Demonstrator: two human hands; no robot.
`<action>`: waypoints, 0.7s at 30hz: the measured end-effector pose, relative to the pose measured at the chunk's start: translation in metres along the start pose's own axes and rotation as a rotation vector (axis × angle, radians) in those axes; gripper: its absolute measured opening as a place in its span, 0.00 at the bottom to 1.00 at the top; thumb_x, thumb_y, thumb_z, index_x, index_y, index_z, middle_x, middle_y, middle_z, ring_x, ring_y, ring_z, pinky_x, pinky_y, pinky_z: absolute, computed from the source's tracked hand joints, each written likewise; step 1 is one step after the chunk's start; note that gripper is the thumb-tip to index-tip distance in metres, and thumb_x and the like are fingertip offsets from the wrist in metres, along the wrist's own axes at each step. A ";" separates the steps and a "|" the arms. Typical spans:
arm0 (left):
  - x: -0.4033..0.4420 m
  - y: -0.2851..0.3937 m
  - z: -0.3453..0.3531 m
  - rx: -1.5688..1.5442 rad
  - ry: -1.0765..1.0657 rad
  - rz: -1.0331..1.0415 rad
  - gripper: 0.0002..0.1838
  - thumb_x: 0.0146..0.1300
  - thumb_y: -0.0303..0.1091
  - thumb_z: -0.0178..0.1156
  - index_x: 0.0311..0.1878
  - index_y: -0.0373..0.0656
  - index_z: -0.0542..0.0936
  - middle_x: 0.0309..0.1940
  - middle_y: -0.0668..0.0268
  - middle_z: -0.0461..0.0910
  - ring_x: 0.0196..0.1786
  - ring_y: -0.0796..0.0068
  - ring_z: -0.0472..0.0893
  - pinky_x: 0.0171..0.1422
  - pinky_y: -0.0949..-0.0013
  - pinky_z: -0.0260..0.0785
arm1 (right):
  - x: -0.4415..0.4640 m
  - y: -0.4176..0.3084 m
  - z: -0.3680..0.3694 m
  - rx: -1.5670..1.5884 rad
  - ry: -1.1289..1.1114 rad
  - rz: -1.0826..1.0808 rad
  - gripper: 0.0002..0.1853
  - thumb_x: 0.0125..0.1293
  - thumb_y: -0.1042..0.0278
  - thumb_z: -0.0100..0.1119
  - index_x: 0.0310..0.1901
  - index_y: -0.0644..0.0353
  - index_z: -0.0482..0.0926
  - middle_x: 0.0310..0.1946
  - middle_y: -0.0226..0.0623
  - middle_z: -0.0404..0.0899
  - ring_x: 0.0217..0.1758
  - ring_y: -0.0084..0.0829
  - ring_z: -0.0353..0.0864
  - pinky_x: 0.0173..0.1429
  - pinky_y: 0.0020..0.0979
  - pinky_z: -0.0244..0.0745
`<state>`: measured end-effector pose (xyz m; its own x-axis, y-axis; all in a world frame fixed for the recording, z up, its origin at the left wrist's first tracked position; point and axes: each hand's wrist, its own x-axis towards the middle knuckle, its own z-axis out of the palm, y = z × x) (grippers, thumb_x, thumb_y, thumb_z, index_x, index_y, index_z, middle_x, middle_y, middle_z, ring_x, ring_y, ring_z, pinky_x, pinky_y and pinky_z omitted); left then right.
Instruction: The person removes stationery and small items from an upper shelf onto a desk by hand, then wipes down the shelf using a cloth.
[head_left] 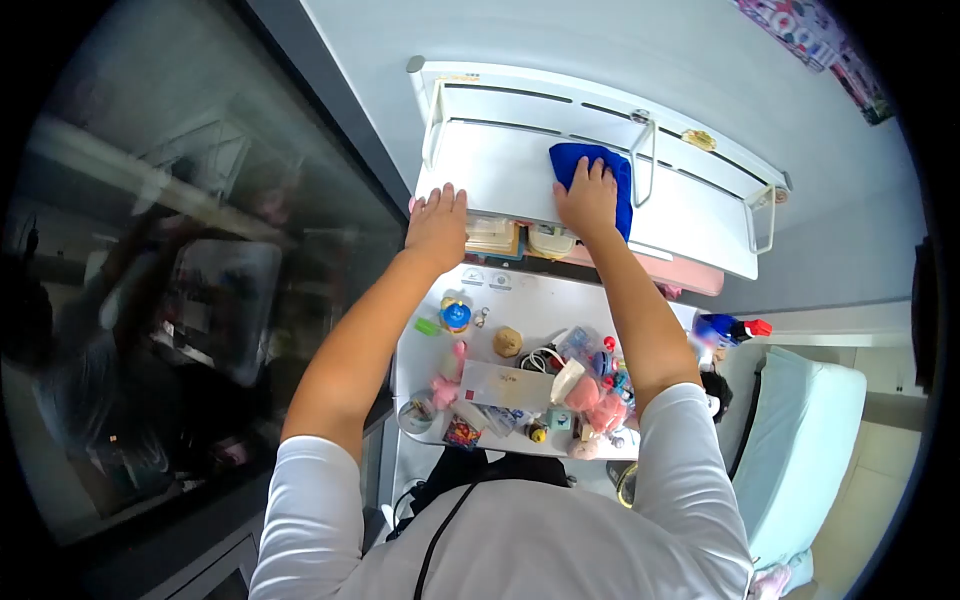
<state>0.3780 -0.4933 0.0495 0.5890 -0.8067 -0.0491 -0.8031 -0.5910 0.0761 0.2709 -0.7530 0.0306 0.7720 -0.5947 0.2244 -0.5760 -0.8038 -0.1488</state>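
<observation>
A white shelf with a slotted back rail runs across the top of the head view. On its left front edge my left hand rests palm down, fingers stretched out, holding nothing. Near the shelf's middle, my right hand is closed over a folded blue cloth and presses it against the surface. Part of the cloth is hidden under the palm. A white wire divider stands just right of the cloth.
Below lies a white desk crowded with a white box, a blue-topped container and pink plush items. Books sit under the shelf. Dark glass is at left, a pale-green mattress at right.
</observation>
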 end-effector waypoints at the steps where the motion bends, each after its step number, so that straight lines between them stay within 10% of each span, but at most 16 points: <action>1: -0.002 -0.002 -0.002 -0.046 0.027 0.018 0.39 0.64 0.36 0.67 0.76 0.37 0.64 0.78 0.47 0.62 0.80 0.48 0.61 0.81 0.45 0.55 | 0.009 -0.012 0.009 -0.003 0.030 -0.014 0.40 0.68 0.49 0.61 0.74 0.71 0.65 0.73 0.64 0.64 0.76 0.62 0.62 0.81 0.53 0.54; 8: -0.007 -0.017 0.003 -0.196 0.177 0.061 0.33 0.64 0.35 0.66 0.71 0.36 0.70 0.74 0.49 0.67 0.78 0.51 0.64 0.80 0.47 0.55 | 0.043 -0.115 0.032 -0.064 0.138 -0.038 0.34 0.65 0.58 0.56 0.69 0.72 0.72 0.67 0.60 0.73 0.66 0.54 0.72 0.69 0.50 0.64; 13: 0.033 -0.042 -0.023 -0.370 0.579 -0.294 0.19 0.68 0.43 0.65 0.52 0.38 0.83 0.44 0.50 0.83 0.48 0.45 0.82 0.54 0.49 0.74 | 0.056 -0.161 0.032 0.010 0.057 -0.059 0.31 0.66 0.56 0.60 0.66 0.68 0.75 0.58 0.46 0.75 0.60 0.47 0.72 0.62 0.47 0.66; 21: 0.066 -0.070 -0.035 -0.657 0.363 -0.359 0.16 0.67 0.44 0.66 0.42 0.39 0.87 0.35 0.53 0.87 0.38 0.50 0.86 0.45 0.55 0.76 | 0.076 -0.166 0.043 0.116 0.120 -0.349 0.22 0.60 0.64 0.58 0.56 0.62 0.82 0.55 0.42 0.77 0.59 0.45 0.73 0.63 0.46 0.66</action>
<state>0.4766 -0.5048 0.0756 0.8823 -0.4511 0.1342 -0.4104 -0.5979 0.6885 0.4365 -0.6658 0.0312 0.8753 -0.2848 0.3908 -0.2448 -0.9579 -0.1497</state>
